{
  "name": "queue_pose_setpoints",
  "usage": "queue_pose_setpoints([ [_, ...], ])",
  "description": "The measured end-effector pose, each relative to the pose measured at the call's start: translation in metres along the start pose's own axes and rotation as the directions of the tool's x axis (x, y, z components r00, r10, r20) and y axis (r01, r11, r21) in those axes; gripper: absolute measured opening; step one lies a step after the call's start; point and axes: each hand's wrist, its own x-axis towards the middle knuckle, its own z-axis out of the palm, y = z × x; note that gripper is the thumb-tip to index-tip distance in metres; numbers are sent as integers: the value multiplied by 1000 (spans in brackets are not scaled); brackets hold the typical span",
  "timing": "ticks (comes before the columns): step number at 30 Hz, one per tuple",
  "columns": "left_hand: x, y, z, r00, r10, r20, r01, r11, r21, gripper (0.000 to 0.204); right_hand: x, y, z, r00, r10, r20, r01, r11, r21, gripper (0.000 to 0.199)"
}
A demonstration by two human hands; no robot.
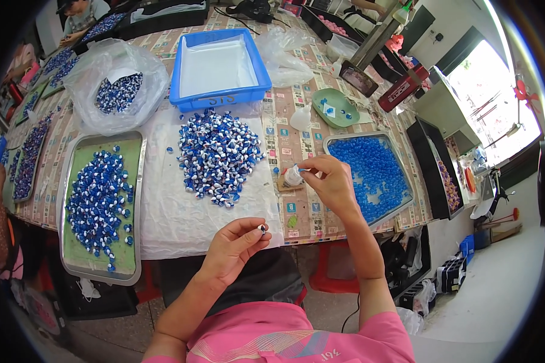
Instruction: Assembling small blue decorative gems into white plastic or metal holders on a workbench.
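My left hand (235, 242) pinches one small blue-and-white bead (262, 228) between thumb and fingertips, just off the table's near edge. My right hand (328, 180) holds a small white squeeze bottle (293, 176) by its tip, low over the table. A heap of blue-and-white beads (218, 154) lies on a white sheet (181, 218) just beyond my left hand. To the right of my right hand a metal tray (406, 181) holds plain blue beads (374, 169).
At the left, a metal tray with a green liner (79, 254) carries several finished beads. A blue plastic bin (219, 95) and a clear bag of beads (116, 91) stand behind. A green dish (335, 107) and black trays (433, 163) lie to the right. Another person sits far left.
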Motion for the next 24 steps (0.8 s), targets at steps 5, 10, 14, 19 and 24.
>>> queue_pose_setpoints([
  [5, 0, 1, -3, 1000, -10, -3, 10, 1000, -11, 23, -2, 1, 4, 999, -9, -33, 9, 1000, 19, 17],
  [10, 9, -2, -4, 1000, -2, 14, 3, 1000, -28, 24, -23, -18, -1, 999, -32, -35, 36, 993, 116, 18],
  [14, 16, -8, -5, 1000, -11, 17, 12, 999, -40, 25, -53, -33, 10, 995, -58, 75, 32, 949, 314, 21],
  [19, 23, -18, -3, 998, -29, 58, 30, 999, -24, 25, -72, -32, 17, 988, -60, 142, 0, 923, 386, 22],
  [24, 23, -21, 3, 998, -32, 54, 32, 999, -1, 24, -77, -22, 17, 985, -80, 153, 11, 913, 408, 24],
])
